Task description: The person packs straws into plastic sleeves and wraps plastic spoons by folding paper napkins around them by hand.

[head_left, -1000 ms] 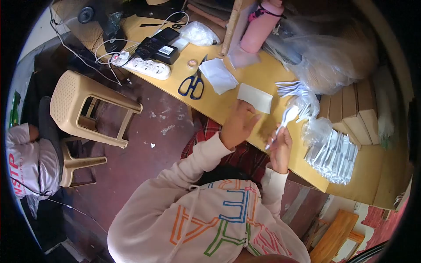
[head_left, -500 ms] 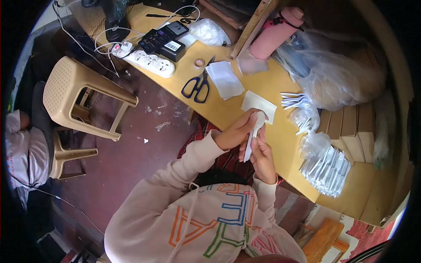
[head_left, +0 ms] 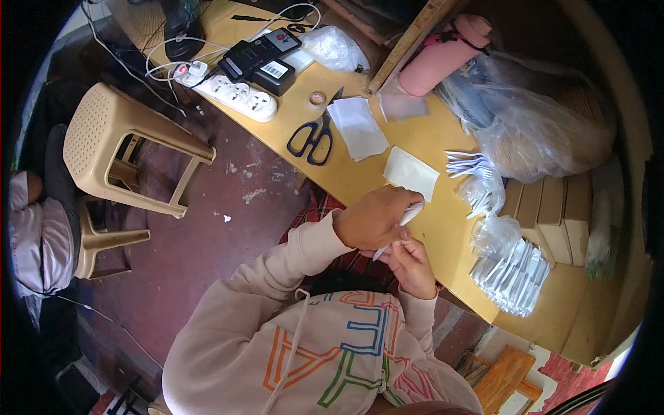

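Note:
Both hands meet above the front edge of the table. My left hand (head_left: 380, 218) is closed over a white plastic spoon (head_left: 413, 213), whose end shows beyond the fingers; most of it is hidden. My right hand (head_left: 409, 264) pinches the lower part of the same white bundle, just below the left. Just beyond the hands a white paper sheet (head_left: 411, 173) lies on the table. To its upper left is a stack of white paper (head_left: 357, 128). White plastic forks (head_left: 470, 164) in a clear bag lie to the right, above a row of wrapped white cutlery (head_left: 508, 277).
Dark-handled scissors (head_left: 311, 142) and a tape roll (head_left: 316, 99) lie left of the papers. A power strip (head_left: 232, 95) with cables runs along the table edge. A pink bottle (head_left: 443, 59), a large plastic bag (head_left: 546, 131) and cardboard boxes (head_left: 553, 211) stand behind. A beige stool (head_left: 104, 142) is at left.
My left hand has turned over and wrapped round the spoon, which was plainly visible before and is now mostly covered. My right hand has moved slightly and still pinches the lower end.

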### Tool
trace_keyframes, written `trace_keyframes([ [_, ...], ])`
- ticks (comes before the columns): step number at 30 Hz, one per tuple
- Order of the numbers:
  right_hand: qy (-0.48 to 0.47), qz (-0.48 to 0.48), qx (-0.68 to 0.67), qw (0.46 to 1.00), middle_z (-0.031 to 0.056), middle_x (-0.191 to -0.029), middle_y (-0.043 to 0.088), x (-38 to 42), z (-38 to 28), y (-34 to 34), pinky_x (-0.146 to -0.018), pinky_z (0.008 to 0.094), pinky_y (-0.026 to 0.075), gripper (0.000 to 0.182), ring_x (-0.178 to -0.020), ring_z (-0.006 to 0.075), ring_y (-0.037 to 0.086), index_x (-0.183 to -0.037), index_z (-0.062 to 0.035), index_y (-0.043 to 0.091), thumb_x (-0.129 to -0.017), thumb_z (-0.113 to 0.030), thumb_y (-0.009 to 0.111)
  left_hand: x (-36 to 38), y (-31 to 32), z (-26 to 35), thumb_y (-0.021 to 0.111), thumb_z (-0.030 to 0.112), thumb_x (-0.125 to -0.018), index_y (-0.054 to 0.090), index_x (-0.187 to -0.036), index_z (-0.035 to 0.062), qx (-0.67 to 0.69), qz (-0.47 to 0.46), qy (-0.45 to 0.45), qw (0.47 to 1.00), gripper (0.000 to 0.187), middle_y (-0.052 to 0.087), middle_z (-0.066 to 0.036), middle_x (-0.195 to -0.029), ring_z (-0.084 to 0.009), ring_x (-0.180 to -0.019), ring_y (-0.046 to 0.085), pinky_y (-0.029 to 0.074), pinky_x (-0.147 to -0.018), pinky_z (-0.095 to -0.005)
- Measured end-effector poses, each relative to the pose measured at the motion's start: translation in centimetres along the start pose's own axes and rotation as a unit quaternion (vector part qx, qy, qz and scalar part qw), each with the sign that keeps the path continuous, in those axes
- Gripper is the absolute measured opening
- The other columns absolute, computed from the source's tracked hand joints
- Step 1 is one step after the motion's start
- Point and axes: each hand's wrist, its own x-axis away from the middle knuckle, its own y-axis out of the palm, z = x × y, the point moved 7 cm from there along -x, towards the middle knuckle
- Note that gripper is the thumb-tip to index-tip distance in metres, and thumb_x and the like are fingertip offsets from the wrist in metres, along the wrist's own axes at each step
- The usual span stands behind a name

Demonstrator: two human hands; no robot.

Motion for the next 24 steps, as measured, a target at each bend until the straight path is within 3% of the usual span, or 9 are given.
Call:
trace_keyframes([
  [5, -0.045, -0.028, 0.120, 0.991, 0.0070, -0.089, 0.060, -0.2, 0.0, -0.8, -0.075, 0.0290, 0.046, 0.031, -0.083, 0.0145, 0.056, -0.108, 0.0044, 0.054, -0.101, -0.023, 0.040, -0.1, -0.4, 1.0, 0.048, 0.054, -0.087, 0.052, -0.110, -0.0027, -0.018, -0.008, 0.029, 0.999, 0.062, 0.057, -0.022, -0.095, -0.0403, -0.084, 0.053, 0.042, -0.073, -0.0440],
  [7, -0.093, -0.013, 0.144, 0.985, 0.0031, -0.079, 0.056, -0.4, 0.0, -0.9, -0.066, 0.0256, 0.042, 0.030, -0.072, 0.0105, 0.051, -0.101, 0.0023, 0.055, -0.101, -0.023, 0.040, 0.2, -0.4, 0.7, 0.051, 0.046, -0.087, 0.051, -0.112, -0.0024, -0.010, -0.014, -0.025, 1.000, 0.054, 0.056, -0.022, -0.097, -0.0393, -0.087, 0.053, 0.041, -0.075, -0.0433],
  [10, -0.087, 0.016, 0.073, 0.993, -0.0008, -0.068, 0.042, -0.7, 0.3, -0.8, -0.057, 0.0242, 0.036, 0.023, -0.058, 0.0089, 0.037, -0.093, -0.0042, 0.051, -0.100, -0.024, 0.042, 0.1, -0.5, 0.0, 0.056, 0.034, -0.086, 0.050, -0.113, -0.0015, 0.027, -0.012, -0.082, 0.996, 0.044, 0.055, -0.021, -0.101, -0.0378, -0.091, 0.053, 0.041, -0.078, -0.0417],
  [11, -0.085, 0.048, 0.107, 0.989, -0.0021, -0.067, 0.042, -0.7, 0.1, -1.2, -0.055, 0.0226, 0.033, 0.024, -0.057, 0.0072, 0.036, -0.091, -0.0043, 0.051, -0.100, -0.025, 0.043, 0.1, -0.6, -0.2, 0.057, 0.030, -0.086, 0.050, -0.113, -0.0011, 0.043, -0.010, -0.098, 0.994, 0.042, 0.055, -0.021, -0.102, -0.0372, -0.092, 0.053, 0.041, -0.079, -0.0410],
  [14, -0.089, 0.127, 0.175, 0.972, -0.0053, -0.065, 0.040, -0.5, -0.6, -2.8, -0.049, 0.0190, 0.027, 0.027, -0.055, 0.0036, 0.033, -0.087, -0.0050, 0.052, -0.099, -0.028, 0.045, -0.9, -5.0, -1.0, 0.061, 0.026, -0.083, 0.049, -0.114, 0.0005, -0.067, 0.103, -0.049, 0.991, 0.041, 0.055, -0.020, -0.105, -0.0348, -0.097, 0.054, 0.038, -0.086, -0.0403],
  [16, -0.112, 0.157, 0.179, 0.965, -0.0067, -0.064, 0.038, -0.4, -1.4, -4.0, -0.048, 0.0182, 0.024, 0.027, -0.054, 0.0027, 0.031, -0.087, -0.0056, 0.052, -0.099, -0.029, 0.045, -0.3, -9.7, -2.8, 0.064, 0.025, -0.081, 0.049, -0.112, 0.0021, -0.331, 0.231, -0.059, 0.913, 0.042, 0.053, -0.018, -0.113, -0.0327, -0.109, 0.049, 0.031, -0.095, -0.0442],
  [18, -0.117, 0.186, 0.192, 0.957, -0.0064, -0.064, 0.038, 0.0, -2.0, -5.1, -0.048, 0.0188, 0.024, 0.026, -0.053, 0.0022, 0.030, -0.090, -0.0059, 0.052, -0.099, -0.029, 0.046, -0.5, -14.9, -4.5, 0.065, 0.026, -0.081, 0.046, -0.111, 0.0041, -0.451, 0.294, -0.103, 0.836, 0.042, 0.051, -0.013, -0.121, -0.0315, -0.124, 0.039, 0.021, -0.100, -0.0508],
  [20, -0.123, 0.201, 0.181, 0.955, -0.0059, -0.064, 0.037, 0.3, -2.1, -6.1, -0.046, 0.0193, 0.022, 0.024, -0.051, 0.0021, 0.028, -0.094, -0.0059, 0.051, -0.099, -0.029, 0.047, -0.4, -19.0, -7.2, 0.065, 0.026, -0.078, 0.043, -0.108, 0.0034, -0.521, 0.314, -0.089, 0.789, 0.044, 0.049, -0.010, -0.121, -0.0331, -0.129, 0.030, 0.014, -0.100, -0.0600],
  [24, -0.123, 0.204, 0.191, 0.952, -0.0061, -0.064, 0.036, 0.4, -2.3, -6.2, -0.046, 0.0192, 0.022, 0.025, -0.051, 0.0020, 0.028, -0.093, -0.0054, 0.051, -0.099, -0.029, 0.046, -0.7, -22.5, -10.3, 0.066, 0.031, -0.078, 0.041, -0.113, 0.0022, -0.567, 0.308, -0.098, 0.758, 0.052, 0.047, -0.007, -0.124, -0.0316, -0.134, 0.027, 0.010, -0.100, -0.0655],
])
